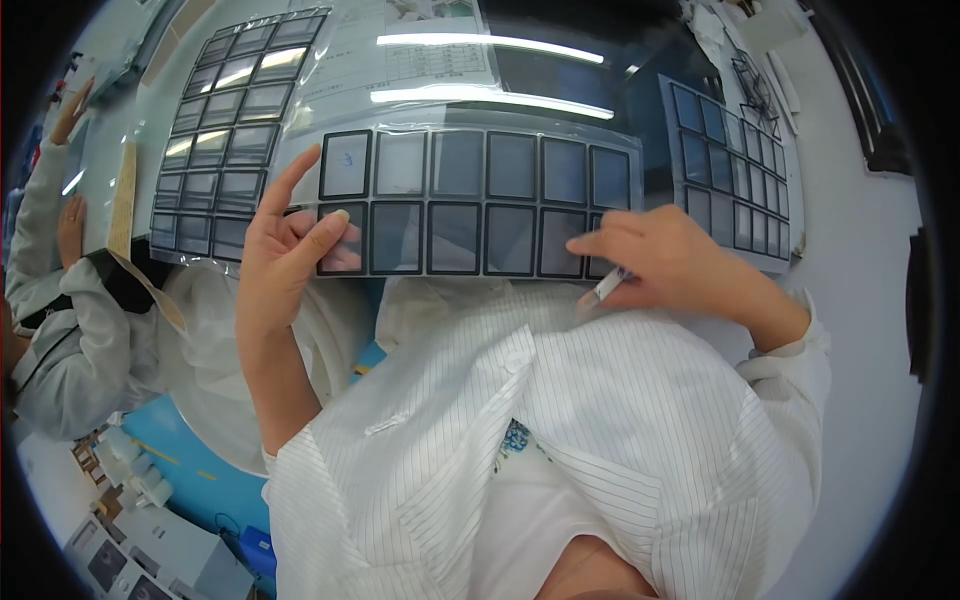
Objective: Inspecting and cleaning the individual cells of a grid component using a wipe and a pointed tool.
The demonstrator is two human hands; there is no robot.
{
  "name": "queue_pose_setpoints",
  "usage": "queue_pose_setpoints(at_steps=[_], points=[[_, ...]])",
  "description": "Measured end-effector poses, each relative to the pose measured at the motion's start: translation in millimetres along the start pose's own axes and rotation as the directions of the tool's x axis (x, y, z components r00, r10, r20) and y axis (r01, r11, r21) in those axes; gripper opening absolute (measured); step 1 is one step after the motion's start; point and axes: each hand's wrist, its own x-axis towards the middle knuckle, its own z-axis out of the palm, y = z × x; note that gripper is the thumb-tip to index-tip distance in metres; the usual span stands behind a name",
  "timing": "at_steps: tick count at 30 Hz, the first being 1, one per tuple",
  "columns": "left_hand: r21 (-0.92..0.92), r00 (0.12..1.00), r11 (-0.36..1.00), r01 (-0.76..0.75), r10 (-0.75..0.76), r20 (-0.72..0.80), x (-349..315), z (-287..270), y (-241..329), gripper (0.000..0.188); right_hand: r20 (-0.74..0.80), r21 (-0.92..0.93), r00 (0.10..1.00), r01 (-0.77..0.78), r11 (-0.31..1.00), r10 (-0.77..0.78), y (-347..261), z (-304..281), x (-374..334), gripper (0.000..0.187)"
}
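Note:
A clear sheet of black-framed rectangular panels (482, 204), set in two rows, stands in front of me. My left hand (285, 250) grips its lower left corner. The thumb lies in front, other fingers show through the clear panel, and the index finger points up along the left edge. At the sheet's lower right is my right hand (655, 262), somewhat blurred. It is closed on a small white stick-like piece (607, 284), whose kind I cannot make out. Its index finger reaches left over a lower-row panel. A faint blue mark (346, 160) shows on the upper left panel.
Similar sheets of framed panels lie at the left (228, 130) and right (735, 165). Papers (400, 60) lie under the glossy, light-reflecting tabletop. Another person's hand (72, 230) rests on the table at far left. Black wire-like pieces (755, 90) sit at the back right.

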Motion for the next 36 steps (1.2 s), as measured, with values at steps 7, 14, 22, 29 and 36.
queue_pose_setpoints(at_steps=[7, 14, 22, 29, 36], points=[[-0.025, 0.996, 0.999, 0.030, -0.028, 0.084, -3, -5, 1, 0.062, -0.149, 0.016, 0.989, 0.006, 1.000, -0.003, 16, -9, 70, 0.044], [-0.065, 0.994, 0.996, 0.067, -0.061, 0.095, -4, -9, -2, 0.063, -0.289, 0.018, 0.943, 0.180, 0.984, -0.167, -4, 12, 138, 0.026], [-0.140, 0.990, 0.989, 0.041, -0.022, 0.141, -2, -13, -10, 0.064, -0.319, -0.076, 0.894, 0.308, 0.948, -0.315, -18, 29, 173, 0.022], [-0.156, 0.990, 0.988, 0.012, 0.011, 0.144, 1, -17, -19, 0.062, -0.251, -0.164, 0.914, 0.285, 0.944, -0.319, -24, 30, 184, 0.022], [-0.114, 0.986, 0.993, -0.021, 0.040, 0.159, 0, -20, -16, 0.060, -0.147, -0.290, 0.942, 0.252, 0.923, -0.303, -37, 24, 188, 0.022]])
